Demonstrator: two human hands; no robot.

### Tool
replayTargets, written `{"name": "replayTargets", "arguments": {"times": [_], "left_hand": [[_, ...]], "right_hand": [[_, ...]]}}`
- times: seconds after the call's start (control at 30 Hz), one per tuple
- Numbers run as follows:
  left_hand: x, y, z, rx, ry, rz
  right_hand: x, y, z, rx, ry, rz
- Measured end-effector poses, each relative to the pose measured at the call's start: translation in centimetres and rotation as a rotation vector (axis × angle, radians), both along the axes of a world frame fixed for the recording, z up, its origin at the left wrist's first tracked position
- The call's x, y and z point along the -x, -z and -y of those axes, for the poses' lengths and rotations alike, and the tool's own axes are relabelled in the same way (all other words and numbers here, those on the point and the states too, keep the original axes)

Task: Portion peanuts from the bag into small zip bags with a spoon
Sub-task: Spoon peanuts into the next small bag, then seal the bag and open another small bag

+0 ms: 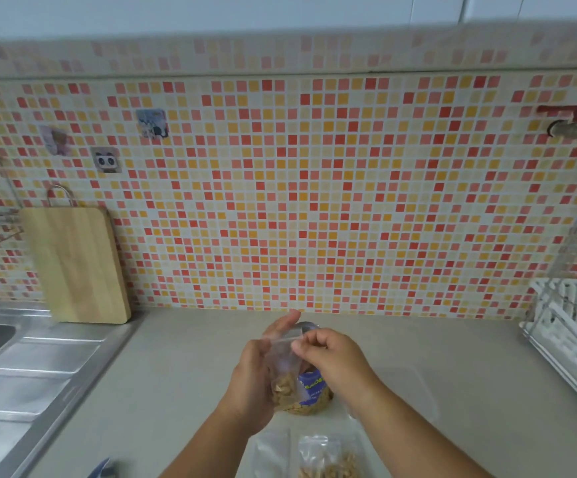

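Both hands hold one small zip bag (pixel 285 369) above the peanut bag (pixel 311 395): left hand (pixel 256 374) cupped round its peanut-filled bottom, right hand (pixel 328 353) pinching the top strip, so I judge sealing is under way and needs firm pressing along it.

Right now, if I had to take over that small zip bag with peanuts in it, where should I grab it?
Take the small zip bag by its flat top strip, coming from above. It hangs upright with peanuts weighing down the bottom, and the right hand already pinches that strip while the left hand backs it. Gripping low would probably squash the nuts.
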State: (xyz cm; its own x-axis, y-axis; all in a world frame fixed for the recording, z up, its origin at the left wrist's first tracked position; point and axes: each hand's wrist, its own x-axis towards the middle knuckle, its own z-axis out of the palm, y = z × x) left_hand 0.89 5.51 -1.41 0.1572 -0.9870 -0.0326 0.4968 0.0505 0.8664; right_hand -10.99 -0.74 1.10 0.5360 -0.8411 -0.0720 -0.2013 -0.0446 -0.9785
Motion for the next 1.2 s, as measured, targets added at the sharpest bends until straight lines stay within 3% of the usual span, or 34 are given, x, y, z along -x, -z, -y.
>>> {"name": "replayTargets", "arguments": {"times": [0.2, 0.3, 0.37, 0.43, 0.5, 0.63, 0.87, 1.0, 1.13, 1.2], "left_hand": [[-0.8, 1.7, -0.2, -0.041, -0.109, 0.141], [-2.6, 5.0, -0.2, -0.249, -0.313, 0.266], [-3.4, 7.8, -0.2, -0.491, -0.388, 0.509], [-3.7, 10.8, -0.8, -0.665, -0.266, 0.912], [-3.6, 13.2, -1.3, -0.684, -0.144, 1.191], [-3.9, 15.4, -1.6, -0.675, 0.005, 1.464], [-6.4, 14.7, -1.7, -0.703, -0.056, 1.382], [-7.2, 13.1, -2.3, -0.596, -0.182, 1.138], [-7.3, 10.4, -3.1, -0.456, -0.162, 0.895], [-6.8, 8.7, -3.3, -0.407, -0.076, 0.805]], "right_hand": [[0.2, 2.1, -0.6, -0.046, -0.014, 0.038], [0.7, 4.2, -1.2, -0.081, -0.025, -0.053], [1.0, 6.3, -1.5, -0.121, -0.034, -0.124], [1.3, 8.7, -1.7, -0.136, -0.026, -0.229], [1.3, 10.9, -1.8, -0.141, -0.008, -0.317], [0.8, 13.9, -1.9, -0.147, 0.031, -0.414], [-0.2, 15.9, -1.8, 0.109, 0.045, -0.667], [0.1, 16.1, -1.6, 0.251, -0.008, -0.738], [0.3, 14.5, -1.8, 0.352, 0.012, -0.699], [0.0, 12.9, -2.4, 0.315, 0.025, -0.518]]}}
